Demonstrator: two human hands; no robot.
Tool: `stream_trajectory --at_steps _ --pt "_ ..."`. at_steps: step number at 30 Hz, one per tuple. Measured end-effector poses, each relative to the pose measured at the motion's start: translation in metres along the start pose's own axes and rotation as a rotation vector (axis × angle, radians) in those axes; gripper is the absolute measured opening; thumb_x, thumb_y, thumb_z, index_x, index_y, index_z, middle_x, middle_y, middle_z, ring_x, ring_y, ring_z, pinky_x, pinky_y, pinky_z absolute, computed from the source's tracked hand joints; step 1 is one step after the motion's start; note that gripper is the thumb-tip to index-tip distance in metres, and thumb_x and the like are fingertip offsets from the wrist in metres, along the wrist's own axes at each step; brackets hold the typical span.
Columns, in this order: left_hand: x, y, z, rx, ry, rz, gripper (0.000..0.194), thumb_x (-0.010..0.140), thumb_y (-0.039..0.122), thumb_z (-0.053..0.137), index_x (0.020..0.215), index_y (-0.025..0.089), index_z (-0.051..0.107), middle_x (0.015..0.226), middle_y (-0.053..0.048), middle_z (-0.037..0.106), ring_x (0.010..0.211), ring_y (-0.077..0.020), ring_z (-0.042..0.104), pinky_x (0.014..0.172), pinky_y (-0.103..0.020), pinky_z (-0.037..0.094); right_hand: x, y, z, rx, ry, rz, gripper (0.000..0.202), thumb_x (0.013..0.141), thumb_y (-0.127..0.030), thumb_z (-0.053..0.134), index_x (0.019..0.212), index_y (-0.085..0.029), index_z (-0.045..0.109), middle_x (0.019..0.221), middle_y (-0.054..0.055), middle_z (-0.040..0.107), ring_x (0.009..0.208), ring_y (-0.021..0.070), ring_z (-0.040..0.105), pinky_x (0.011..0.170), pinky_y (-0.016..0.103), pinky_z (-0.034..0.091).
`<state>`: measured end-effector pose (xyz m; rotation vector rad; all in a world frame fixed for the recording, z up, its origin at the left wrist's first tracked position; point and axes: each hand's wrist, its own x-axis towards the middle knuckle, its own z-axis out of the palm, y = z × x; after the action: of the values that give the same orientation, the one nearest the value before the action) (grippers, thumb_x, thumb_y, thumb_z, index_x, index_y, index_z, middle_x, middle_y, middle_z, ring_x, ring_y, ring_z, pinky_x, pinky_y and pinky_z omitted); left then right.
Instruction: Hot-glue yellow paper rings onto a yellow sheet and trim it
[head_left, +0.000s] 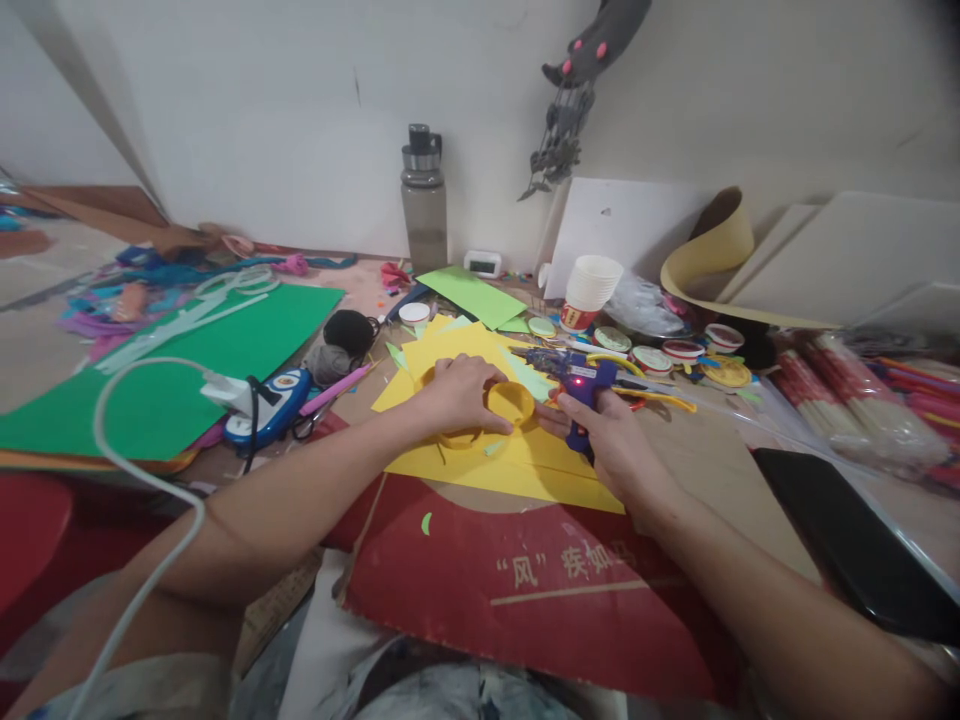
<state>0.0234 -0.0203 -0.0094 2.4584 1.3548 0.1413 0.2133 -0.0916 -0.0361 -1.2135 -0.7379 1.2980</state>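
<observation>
My left hand (463, 392) is closed on a yellow paper ring (510, 403), gripping its left side with thumb and fingers. A dark blue glue gun (589, 390) with a lit red light sits in my right hand (604, 430), its nozzle pointing left. The fingertips of the right hand come close to the ring's right side; whether they touch it I cannot tell. Beneath both hands lie yellow paper sheets (525, 482), with small green scraps on them. Under the paper is a red and brown cardboard sheet (480, 590).
Yellow-handled pliers (667, 400) lie behind the glue gun. Paper cups (592, 285) and several small round tubs (651, 358) stand behind. A bottle (424, 210) is by the wall. A black phone (847, 540) lies right; a power strip (268, 405) and green paper (180, 375) are left.
</observation>
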Motion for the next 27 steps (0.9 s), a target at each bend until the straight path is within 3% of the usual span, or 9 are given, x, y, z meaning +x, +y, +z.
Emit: stream_trajectory --at_steps 10,21,27 --pt "0.0 -0.003 0.004 -0.01 0.002 0.019 0.078 0.065 0.063 0.079 0.132 0.028 0.06 0.125 -0.008 0.066 0.121 -0.0317 0.054 0.099 -0.044 0.036 0.0 0.003 0.0 -0.067 -0.002 -0.022 0.046 0.062 -0.037 0.084 0.098 -0.02 0.061 0.09 0.002 0.072 0.086 0.0227 0.074 0.079 0.037 0.062" --pt "0.002 -0.003 0.002 0.048 -0.017 0.023 0.077 0.066 0.066 0.077 0.133 0.029 0.063 0.126 -0.009 0.066 0.122 -0.0336 0.053 0.1 -0.046 0.037 -0.001 0.001 0.001 -0.045 0.005 -0.021 0.045 0.059 -0.034 0.085 0.095 -0.021 0.061 0.092 0.002 0.071 0.086 0.0222 0.075 0.082 0.037 0.063" --pt "0.002 -0.005 0.002 0.023 -0.022 0.023 0.079 0.066 0.066 0.077 0.133 0.028 0.062 0.128 -0.008 0.065 0.124 -0.0328 0.053 0.101 -0.046 0.037 -0.003 -0.016 -0.003 -0.131 0.068 -0.067 0.036 0.068 -0.035 0.079 0.097 -0.022 0.062 0.101 0.005 0.072 0.093 0.0224 0.073 0.072 0.032 0.063"
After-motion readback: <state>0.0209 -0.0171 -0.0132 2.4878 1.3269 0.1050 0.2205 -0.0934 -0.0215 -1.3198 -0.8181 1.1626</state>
